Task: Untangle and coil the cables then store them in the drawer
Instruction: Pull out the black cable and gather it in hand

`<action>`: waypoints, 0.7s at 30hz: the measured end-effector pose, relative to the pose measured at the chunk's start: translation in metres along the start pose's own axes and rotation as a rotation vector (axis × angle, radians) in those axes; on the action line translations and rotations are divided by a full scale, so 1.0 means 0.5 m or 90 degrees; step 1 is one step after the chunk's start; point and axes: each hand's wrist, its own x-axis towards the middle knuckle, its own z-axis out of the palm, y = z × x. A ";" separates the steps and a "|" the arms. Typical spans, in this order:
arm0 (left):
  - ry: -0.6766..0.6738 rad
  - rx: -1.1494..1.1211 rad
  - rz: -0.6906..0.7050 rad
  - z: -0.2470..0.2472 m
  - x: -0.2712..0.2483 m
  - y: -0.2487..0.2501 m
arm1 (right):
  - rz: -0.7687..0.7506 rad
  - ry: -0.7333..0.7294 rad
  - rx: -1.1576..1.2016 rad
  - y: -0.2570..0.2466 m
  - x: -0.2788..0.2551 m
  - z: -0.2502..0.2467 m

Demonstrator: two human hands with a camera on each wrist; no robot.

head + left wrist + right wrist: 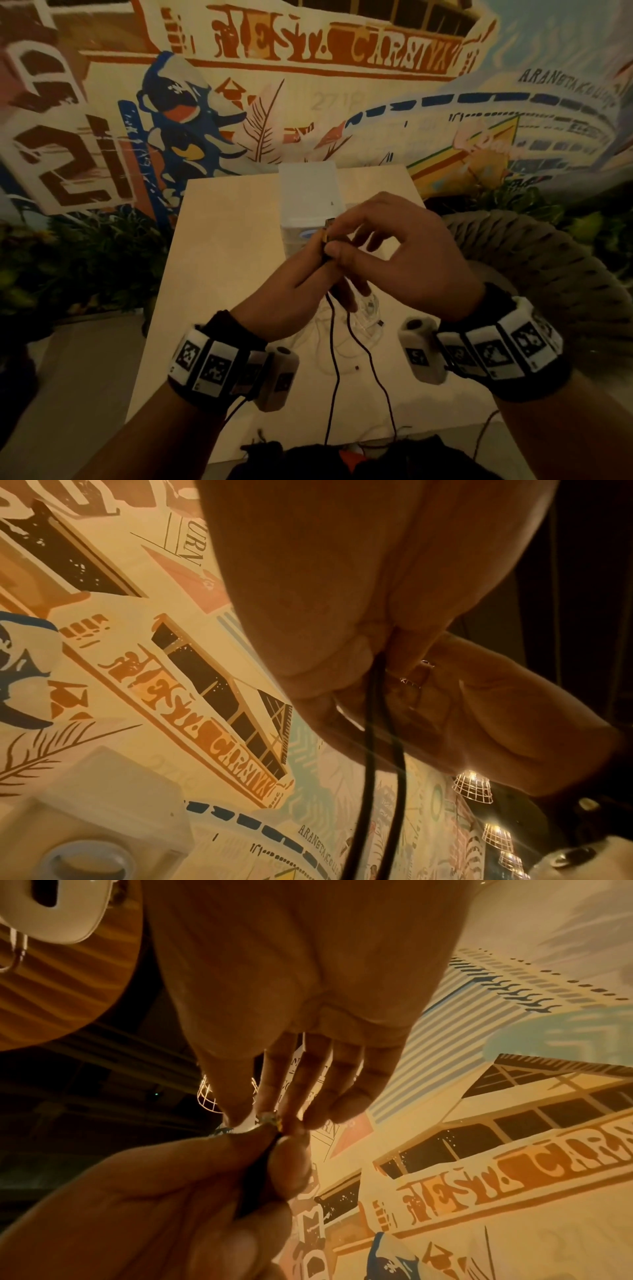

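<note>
My two hands meet above the table (222, 274), both on a black cable (334, 359). My left hand (323, 251) grips the cable's plug ends, which stick up past its fingers. The thumb and forefinger of my right hand (337, 240) pinch the same plugs from the right. Two black strands (368, 750) hang from the left hand (342, 615) down to the table's front edge. In the right wrist view, the left hand (154, 1191) holds the dark plug (258, 1172) while the right hand's fingertips (240, 1112) close on its tip. A white drawer unit (308, 192) stands behind the hands.
A tangle of thin white cables (346, 329) lies on the table under my hands. A woven chair (548, 257) stands to the right and plants (85, 257) to the left. A painted wall rises behind the table. The drawer unit (103, 804) shows a round pull.
</note>
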 end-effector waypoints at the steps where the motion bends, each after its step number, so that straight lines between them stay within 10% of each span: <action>1: -0.006 0.022 0.011 -0.004 0.000 -0.002 | 0.007 0.001 -0.003 0.002 -0.003 0.003; 16: 0.041 0.044 -0.022 0.011 0.029 -0.001 | 0.052 -0.084 0.079 0.035 0.009 -0.013; 21: 0.137 -0.101 -0.024 0.024 0.041 0.004 | 0.133 -0.131 0.317 0.080 -0.023 0.037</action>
